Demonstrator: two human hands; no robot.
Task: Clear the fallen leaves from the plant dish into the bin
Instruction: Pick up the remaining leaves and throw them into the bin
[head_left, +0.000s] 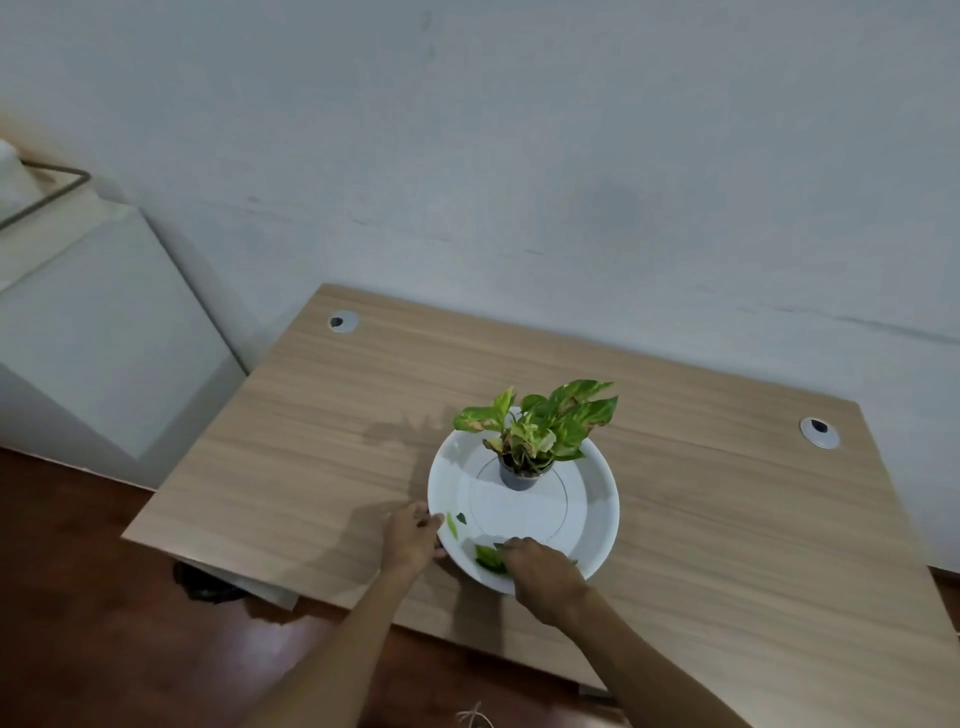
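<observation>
A round white plant dish (592, 509) sits on the wooden desk, with a small potted plant (535, 436) in a dark pot standing in its middle. Loose green leaves lie on the dish's near-left rim: a pale one (452, 526), a small dark one (461, 517) and a larger one (488, 558). My left hand (413, 540) holds the dish's left edge. My right hand (545, 577) rests over the near rim, fingers closed around the larger leaf. A dark bin (200, 582) shows partly under the desk's left corner.
The wooden desk (332, 415) has two cable grommets, one at the far left (343, 322) and one at the right (820, 431). A white cabinet (104, 332) stands to the left against the wall. Dark red floor lies below.
</observation>
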